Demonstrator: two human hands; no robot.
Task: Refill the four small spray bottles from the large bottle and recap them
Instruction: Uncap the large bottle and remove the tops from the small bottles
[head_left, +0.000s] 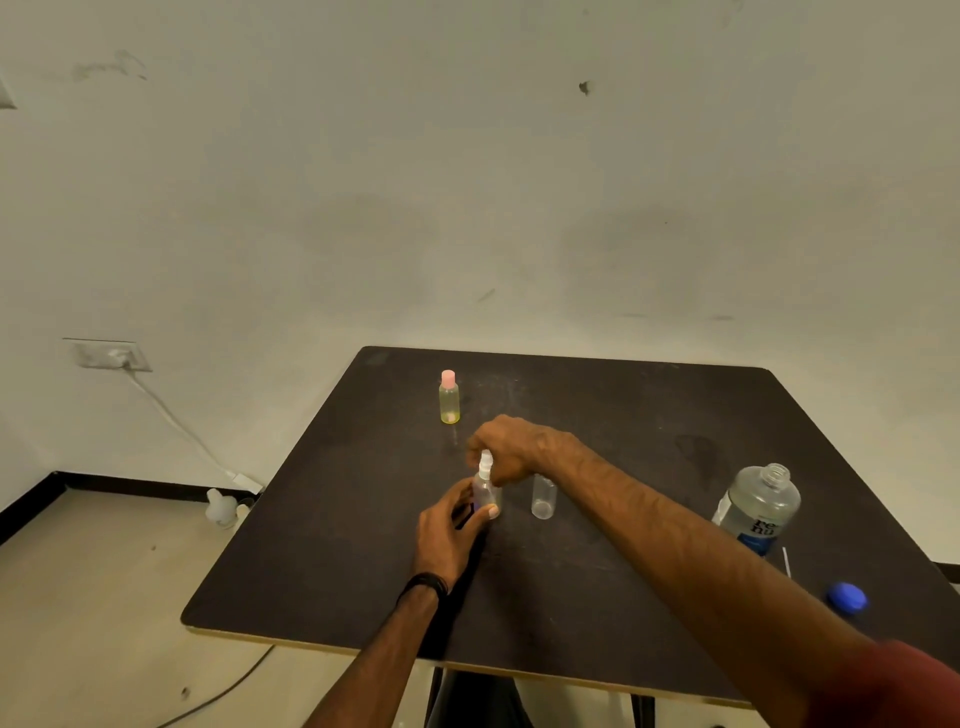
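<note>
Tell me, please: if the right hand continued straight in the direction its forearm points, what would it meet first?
The right hand points up and left across the table. Past the spray bottle it grips, the first thing near that line is probably the pink-capped bottle, though depth is unclear.

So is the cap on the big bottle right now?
No, the large bottle stands open with its threaded neck bare, and the blue cap lies on the table beside it.
</note>
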